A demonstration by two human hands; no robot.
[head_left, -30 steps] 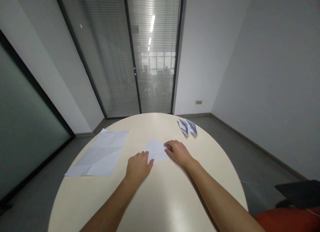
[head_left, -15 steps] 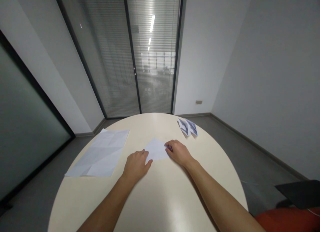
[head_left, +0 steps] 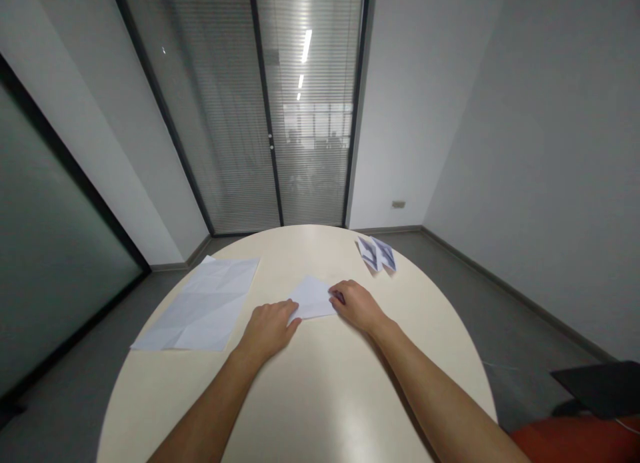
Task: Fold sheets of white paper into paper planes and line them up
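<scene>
Shifting slightly leftward, the left hand (head_left: 270, 327) rests, fingers (head_left: 287, 306) unclenched, on white paper (head_left: 313, 298); right hand (head_left: 359, 306), grip unclear

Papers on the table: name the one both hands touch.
The small white sheet, between the left hand and right hand; the large sheet and patterned paper lie untouched.
</scene>
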